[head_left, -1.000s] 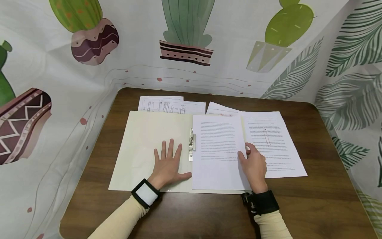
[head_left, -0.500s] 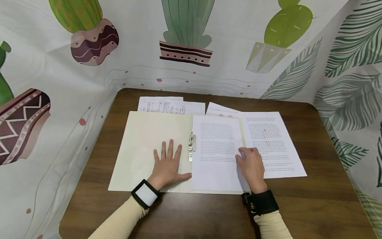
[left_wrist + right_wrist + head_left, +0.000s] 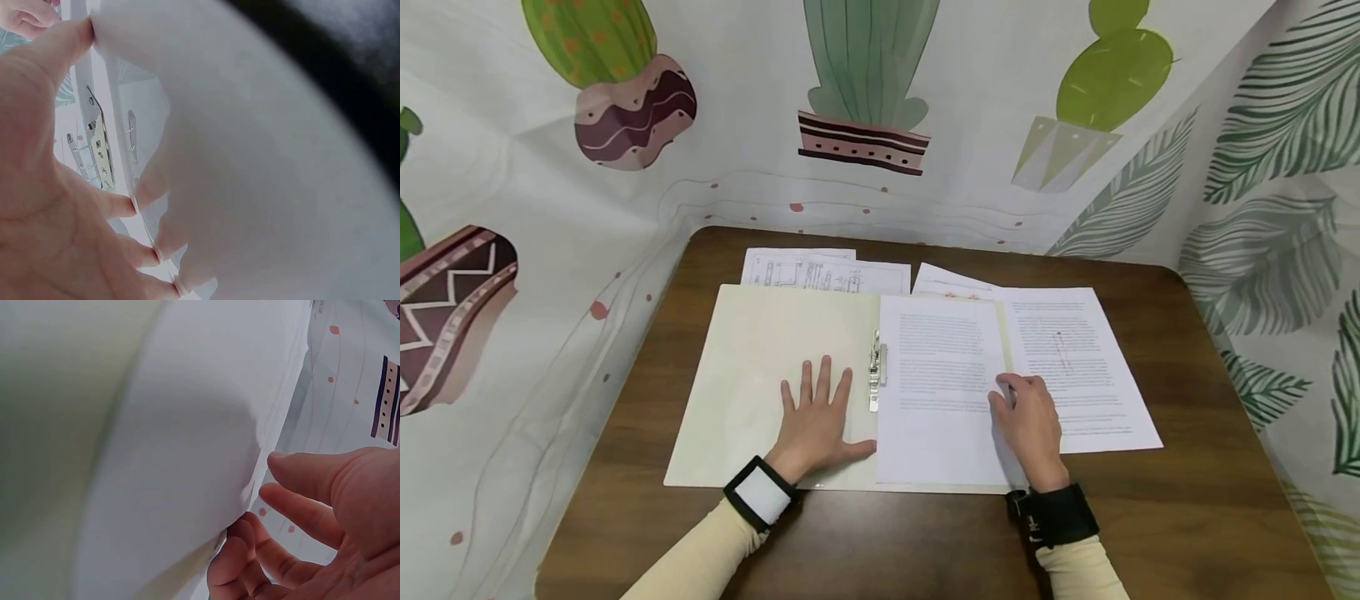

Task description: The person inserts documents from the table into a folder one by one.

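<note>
An off-white file folder (image 3: 752, 350) lies spread on the table, with a metal clip mechanism (image 3: 874, 375) along its fold. My left hand (image 3: 816, 423) rests flat on the folder's left cover, fingers spread, thumb pointing at the page edge. On the right cover lies a printed sheet of paper (image 3: 932, 442). My right hand (image 3: 1030, 425) rests at that sheet's right edge, thumb and forefinger apart, the other fingers loosely bent. In the right wrist view the fingertips (image 3: 250, 525) are right at the paper's edge. The clip (image 3: 100, 150) also shows in the left wrist view.
Another printed sheet (image 3: 1105, 400) with red marks lies right of the folder, partly under it. Behind the folder, drawing sheets (image 3: 880, 273) and a further sheet (image 3: 951, 277) stick out. The brown table (image 3: 895, 542) ends at a cactus-print cloth (image 3: 737, 125).
The printed sheet's right edge, raised in my right hand earlier, has come down onto the folder. My right hand has shifted slightly left and its grasp has loosened. My left hand stays put.
</note>
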Action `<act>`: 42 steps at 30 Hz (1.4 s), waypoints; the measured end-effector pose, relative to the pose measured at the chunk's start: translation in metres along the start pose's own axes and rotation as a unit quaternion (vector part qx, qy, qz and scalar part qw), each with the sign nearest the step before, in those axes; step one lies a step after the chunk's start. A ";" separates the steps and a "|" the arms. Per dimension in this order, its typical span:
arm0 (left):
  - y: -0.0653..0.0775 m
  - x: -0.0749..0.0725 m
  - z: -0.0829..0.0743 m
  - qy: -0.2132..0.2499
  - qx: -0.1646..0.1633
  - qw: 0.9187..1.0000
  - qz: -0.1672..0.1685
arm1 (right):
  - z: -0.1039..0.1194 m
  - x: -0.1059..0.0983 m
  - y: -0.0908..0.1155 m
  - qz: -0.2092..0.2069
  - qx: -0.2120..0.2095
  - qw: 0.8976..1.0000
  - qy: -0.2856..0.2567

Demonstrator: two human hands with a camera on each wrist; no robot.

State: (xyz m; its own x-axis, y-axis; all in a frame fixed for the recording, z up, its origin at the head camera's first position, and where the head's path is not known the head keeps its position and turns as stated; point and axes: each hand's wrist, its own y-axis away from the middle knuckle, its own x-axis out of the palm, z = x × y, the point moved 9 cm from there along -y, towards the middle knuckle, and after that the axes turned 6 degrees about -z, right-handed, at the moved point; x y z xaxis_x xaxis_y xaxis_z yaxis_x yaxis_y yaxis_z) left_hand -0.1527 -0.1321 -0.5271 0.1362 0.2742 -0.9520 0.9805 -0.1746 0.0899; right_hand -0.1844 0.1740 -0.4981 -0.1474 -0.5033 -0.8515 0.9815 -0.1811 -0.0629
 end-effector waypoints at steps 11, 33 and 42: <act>0.002 -0.001 0.001 0.002 -0.005 1.000 0.007 | 0.004 -0.013 0.001 -0.016 -0.011 1.000 -0.019; 0.001 0.002 0.001 0.004 0.002 1.000 0.006 | -0.029 -0.082 -0.031 -0.070 -0.022 0.997 -0.008; 0.000 0.000 -0.001 0.004 0.005 1.000 -0.001 | -0.066 -0.092 -0.057 -0.036 0.009 0.999 0.004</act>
State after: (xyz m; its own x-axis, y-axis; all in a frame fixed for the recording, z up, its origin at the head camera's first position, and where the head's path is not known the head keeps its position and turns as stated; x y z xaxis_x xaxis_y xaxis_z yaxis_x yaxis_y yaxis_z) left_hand -0.1524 -0.1308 -0.5271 0.1348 0.2830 -0.9496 0.9793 -0.1841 0.0842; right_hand -0.2188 0.2862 -0.4505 -0.2161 -0.4825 -0.8488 0.9662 -0.2309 -0.1148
